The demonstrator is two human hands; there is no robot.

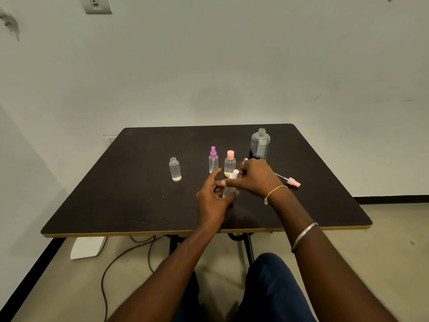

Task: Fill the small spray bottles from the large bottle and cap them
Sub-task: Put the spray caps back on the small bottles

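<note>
Forearms [185, 263] reach over table [116, 194], left hand [213, 198] curls round small bottle [229, 191] mid-table, right hand [257, 177] fingers pinch white cap [235, 174] on its neck; best hold bottle upright and twist cap squarely till snug.

No readable text anywhere; only blurred fine print on the side of the large bottle [260, 145], too small to make out

Saw a dark square laminate table [116, 194] against a white painted wall [209, 66], with a black cable [102, 283] beside a white plastic box [88, 247] beneath.
</note>
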